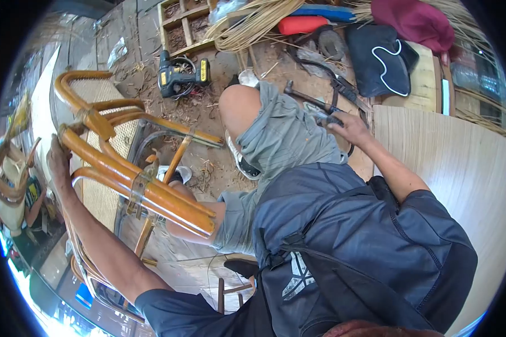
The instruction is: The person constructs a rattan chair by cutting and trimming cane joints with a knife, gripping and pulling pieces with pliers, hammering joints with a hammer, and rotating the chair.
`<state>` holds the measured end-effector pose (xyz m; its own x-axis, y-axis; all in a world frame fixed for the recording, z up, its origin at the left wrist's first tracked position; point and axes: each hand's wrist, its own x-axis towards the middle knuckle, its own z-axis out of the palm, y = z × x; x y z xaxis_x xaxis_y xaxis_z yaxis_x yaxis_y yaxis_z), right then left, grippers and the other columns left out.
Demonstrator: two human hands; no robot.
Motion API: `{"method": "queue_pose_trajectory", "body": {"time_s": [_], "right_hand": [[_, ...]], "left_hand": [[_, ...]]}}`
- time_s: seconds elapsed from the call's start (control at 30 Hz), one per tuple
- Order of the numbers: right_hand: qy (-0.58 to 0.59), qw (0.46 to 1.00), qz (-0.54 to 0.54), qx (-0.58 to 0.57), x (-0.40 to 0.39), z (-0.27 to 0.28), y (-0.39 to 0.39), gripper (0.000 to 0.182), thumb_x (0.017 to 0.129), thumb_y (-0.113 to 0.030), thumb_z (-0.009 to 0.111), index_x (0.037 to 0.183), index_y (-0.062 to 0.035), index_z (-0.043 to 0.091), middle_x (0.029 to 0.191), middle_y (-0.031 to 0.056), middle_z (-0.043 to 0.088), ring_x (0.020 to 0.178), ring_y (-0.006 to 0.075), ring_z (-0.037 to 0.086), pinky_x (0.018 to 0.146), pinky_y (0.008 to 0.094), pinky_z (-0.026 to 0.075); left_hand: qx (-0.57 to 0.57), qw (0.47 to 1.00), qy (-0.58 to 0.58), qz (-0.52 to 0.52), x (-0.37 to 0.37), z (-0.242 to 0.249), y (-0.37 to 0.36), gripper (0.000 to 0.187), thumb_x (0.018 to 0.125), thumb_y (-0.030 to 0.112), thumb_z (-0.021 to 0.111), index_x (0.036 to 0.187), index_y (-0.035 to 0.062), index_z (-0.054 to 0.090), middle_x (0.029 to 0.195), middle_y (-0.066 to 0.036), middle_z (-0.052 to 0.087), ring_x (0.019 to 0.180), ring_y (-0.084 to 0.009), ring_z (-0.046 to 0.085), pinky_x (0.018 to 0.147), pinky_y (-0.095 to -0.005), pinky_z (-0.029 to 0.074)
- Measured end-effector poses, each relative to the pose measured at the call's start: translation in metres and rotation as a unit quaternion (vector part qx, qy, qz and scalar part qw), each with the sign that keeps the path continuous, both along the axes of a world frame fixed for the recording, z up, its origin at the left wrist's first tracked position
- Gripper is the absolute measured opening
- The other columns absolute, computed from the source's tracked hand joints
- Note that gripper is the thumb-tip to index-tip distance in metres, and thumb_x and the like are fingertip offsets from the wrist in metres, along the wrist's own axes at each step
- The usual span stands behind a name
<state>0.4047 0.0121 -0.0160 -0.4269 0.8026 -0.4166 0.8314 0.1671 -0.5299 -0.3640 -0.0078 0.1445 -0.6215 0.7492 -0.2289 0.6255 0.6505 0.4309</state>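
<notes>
Hands well apart. L hand (58, 162) is clamped on the outer edge of the rattan chair frame (166, 199), arm stretched out; which bar its fingers wrap is hard to tell, since the far side is hidden. R hand (354, 130) is closed around a dark-handled tool (333, 119) beside the R thigh, near a hammer-like tool (312, 101); tool type can't be ID'd. Frame sits tilted on the person's L side, cut bar ends reaching over the L leg (219, 212); contact w/ leg unclear. Room: betw. the hands, the knees & grey shorts (289, 132) take up most of the space; floor (211, 163) w/ shavings shows betw. frame & R shin. Approx. straight ahead, a cordless drill (183, 77) lies near the frame's upper bars. R of the R hand, a pale board (444, 163) runs out to the pic. edge. Hidden/cut off: woven panel (104, 188) partly behind bars; bundled strips (258, 25) cropped at top; far-L items (11, 185) warped by the lens, lower L washed out by glare.
</notes>
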Motion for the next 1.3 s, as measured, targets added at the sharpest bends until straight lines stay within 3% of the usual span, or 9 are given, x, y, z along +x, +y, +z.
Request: {"method": "queue_pose_trajectory", "body": {"time_s": [0.07, 0.2, 0.5, 0.6, 0.77, 1.0, 1.13, 1.2, 1.3], "right_hand": [[-0.016, 0.999, 0.026, -0.022, 0.004, -0.001, -0.004, 0.037, 0.083, -0.037, 0.063, 0.105, -0.0076, 0.064, 0.097, 0.0158, 0.064, 0.094, 0.034, 0.061, 0.081, 0.0408, 0.047], [0.027, 1.0, 0.012, 0.005, 0.012, -0.005, 0.001, 0.029, 0.087, -0.031, 0.06, 0.099, -0.0056, 0.065, 0.093, 0.0155, 0.063, 0.092, 0.034, 0.06, 0.079, 0.0405, 0.047], [0.007, 0.987, -0.137, 0.085, 0.038, -0.025, 0.005, 0.021, 0.089, -0.02, 0.056, 0.098, -0.0019, 0.063, 0.096, 0.0193, 0.063, 0.091, 0.0351, 0.06, 0.078, 0.0395, 0.047], [-0.013, 0.986, -0.127, 0.103, 0.049, -0.05, -0.025, 0.021, 0.09, -0.018, 0.053, 0.101, -0.0026, 0.062, 0.096, 0.0199, 0.062, 0.095, 0.0362, 0.058, 0.083, 0.0413, 0.045], [-0.039, 0.984, -0.152, 0.079, 0.056, -0.031, -0.051, 0.021, 0.09, -0.016, 0.053, 0.1, -0.0004, 0.062, 0.095, 0.019, 0.061, 0.095, 0.0372, 0.056, 0.085, 0.0436, 0.043], [-0.319, 0.933, -0.161, 0.035, 0.101, -0.053, -0.045, 0.041, 0.08, -0.023, 0.067, 0.111, 0.002, 0.056, 0.107, 0.0218, 0.059, 0.101, 0.0392, 0.053, 0.09, 0.0439, 0.042], [0.004, 0.977, -0.2, 0.079, 0.145, -0.097, -0.054, 0.041, 0.08, -0.02, 0.062, 0.116, 0.0001, 0.056, 0.101, 0.0202, 0.065, 0.094, 0.0346, 0.063, 0.084, 0.0418, 0.048], [-0.242, 0.953, -0.175, -0.044, 0.128, -0.076, -0.047, 0.039, 0.079, -0.03, 0.059, 0.101, 0.0014, 0.061, 0.089, 0.0265, 0.062, 0.088, 0.042, 0.061, 0.075, 0.0476, 0.047], [-0.15, 0.979, -0.125, -0.062, 0.125, -0.057, -0.069, 0.038, 0.082, -0.019, 0.053, 0.113, 0.0018, 0.052, 0.091, 0.0267, 0.059, 0.087, 0.0451, 0.058, 0.078, 0.0451, 0.046]], "left_hand": [[0.042, 0.999, -0.022, -0.017, -0.008, -0.005, 0.0, 0.032, 0.095, 0.022, 0.05, 0.118, 0.0004, 0.05, 0.083, -0.015, 0.065, 0.072, -0.0278, 0.063, 0.064, -0.0419, 0.049], [-0.029, 0.884, 0.377, -0.275, -0.077, -0.04, -0.012, 0.035, 0.089, 0.012, 0.058, 0.121, 0.0003, 0.049, 0.086, -0.02, 0.064, 0.074, -0.0336, 0.064, 0.063, -0.0418, 0.051], [0.025, 0.828, 0.457, -0.324, -0.06, -0.029, -0.017, 0.044, 0.087, 0.002, 0.054, 0.13, 0.0, 0.045, 0.104, -0.024, 0.062, 0.092, -0.0379, 0.061, 0.076, -0.042, 0.049], [-0.025, 0.876, 0.329, -0.351, -0.067, -0.011, -0.011, 0.039, 0.092, 0.004, 0.045, 0.131, 0.0009, 0.046, 0.11, -0.024, 0.06, 0.099, -0.036, 0.059, 0.082, -0.0409, 0.048], [-0.036, 0.994, -0.105, 0.001, -0.024, 0.008, 0.019, 0.047, 0.1, 0.035, 0.034, 0.125, 0.0015, 0.055, 0.118, -0.007, 0.059, 0.106, -0.0185, 0.054, 0.098, -0.0316, 0.037], [-0.019, 0.987, -0.158, -0.022, 0.013, 0.014, 0.019, 0.05, 0.093, 0.038, 0.047, 0.129, 0.0038, 0.051, 0.12, -0.009, 0.058, 0.111, -0.0194, 0.053, 0.097, -0.0337, 0.04], [-0.05, 0.992, -0.035, -0.108, 0.012, 0.015, 0.01, 0.049, 0.084, 0.022, 0.059, 0.128, 0.0032, 0.052, 0.12, -0.013, 0.06, 0.107, -0.0212, 0.057, 0.093, -0.0336, 0.044], [-0.065, 0.987, 0.111, -0.1, 0.042, 0.024, 0.015, 0.059, 0.087, 0.037, 0.056, 0.136, 0.0046, 0.045, 0.124, -0.017, 0.058, 0.117, -0.0272, 0.053, 0.103, -0.0368, 0.037], [0.004, 0.988, -0.132, 0.082, 0.05, 0.031, 0.019, 0.073, 0.088, 0.058, 0.046, 0.122, -0.0062, 0.055, 0.114, -0.014, 0.063, 0.104, -0.0225, 0.057, 0.096, -0.0311, 0.039]]}}
